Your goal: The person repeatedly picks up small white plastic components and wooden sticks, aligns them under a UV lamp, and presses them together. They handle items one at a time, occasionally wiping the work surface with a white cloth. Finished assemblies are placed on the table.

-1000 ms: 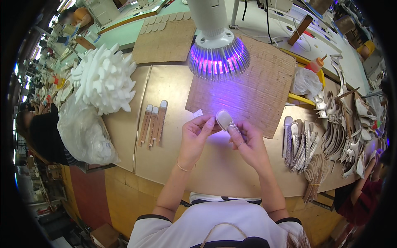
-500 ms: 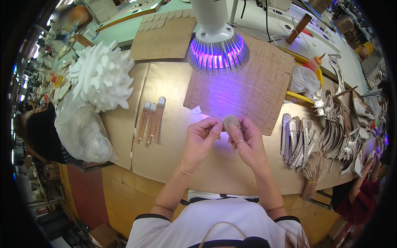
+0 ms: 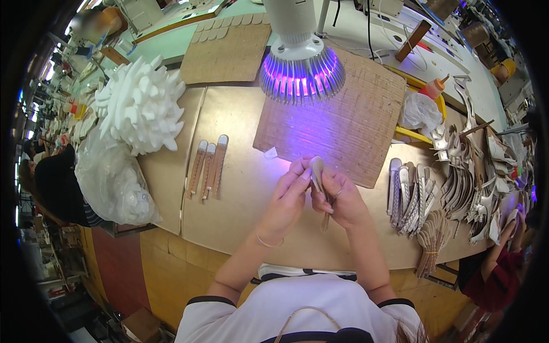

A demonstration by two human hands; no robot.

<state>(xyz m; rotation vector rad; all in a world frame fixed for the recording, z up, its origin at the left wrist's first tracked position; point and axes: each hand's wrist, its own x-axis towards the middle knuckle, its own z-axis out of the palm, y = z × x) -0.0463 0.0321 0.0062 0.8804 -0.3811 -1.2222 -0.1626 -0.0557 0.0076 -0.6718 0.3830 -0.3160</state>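
Observation:
A beige strap [image 3: 317,167] with a rounded end is held between both hands, just in front of the cardboard sheet. My left hand [image 3: 286,197] pinches its rounded end between thumb and fingers. With fingers wrapped round its lower part, my right hand [image 3: 347,204] also grips the strap, and a narrow tail hangs below. The strap stands nearly edge-on. Left of my hands, several brown straps with pale rounded tips [image 3: 209,168] lie on the table. A small white paper piece [image 3: 271,153] rests beside the cardboard's corner.
A lamp with purple light [image 3: 303,71] hangs over the cardboard sheet [image 3: 360,114]. White foam pieces [image 3: 137,106] and a plastic bag [image 3: 114,183] stand left. On the right are woven straps [image 3: 409,200], a banded strap bundle [image 3: 433,240] and a yellow tray [image 3: 409,134]. Another person's hand [image 3: 510,228] shows far right.
The strap has turned from its broad rounded face to nearly edge-on. My right hand has rotated and moved slightly down around it, and my left fingers have shifted right along its end.

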